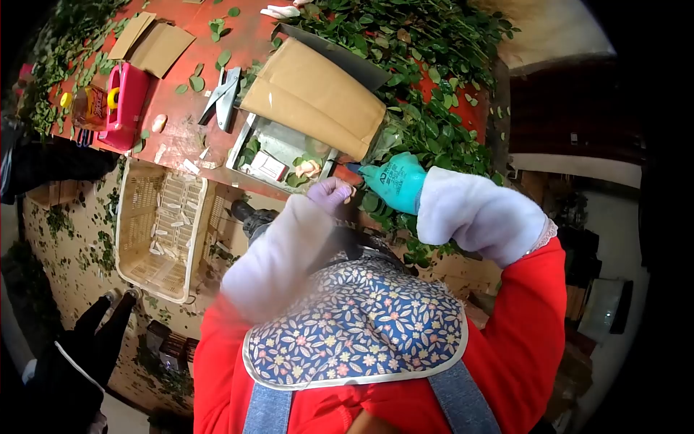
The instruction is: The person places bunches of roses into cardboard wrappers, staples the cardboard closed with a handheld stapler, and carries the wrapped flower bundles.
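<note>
My left hand (330,193), bare, is closed at the table's front edge, with a small pale orange piece (350,194) at its fingertips. To its right is my right hand (396,181) in a teal glove, its fingers closed round a dark blue object (355,168) that pokes out toward the left. Just behind my left hand sits a grey metal tray (241,148) holding a small white box (266,168), leaves and a pale peach flower (308,169). Folded brown paper (314,94) lies over the back of the tray.
Leafy green stems (426,79) cover the table's right side. On the red table (173,105) are grey metal clippers (223,99), a pink container (129,105), a bottle (88,107) and cardboard (160,48). Below left stands a cream crate (124,242); a person's dark-clothed legs (105,325) are beyond.
</note>
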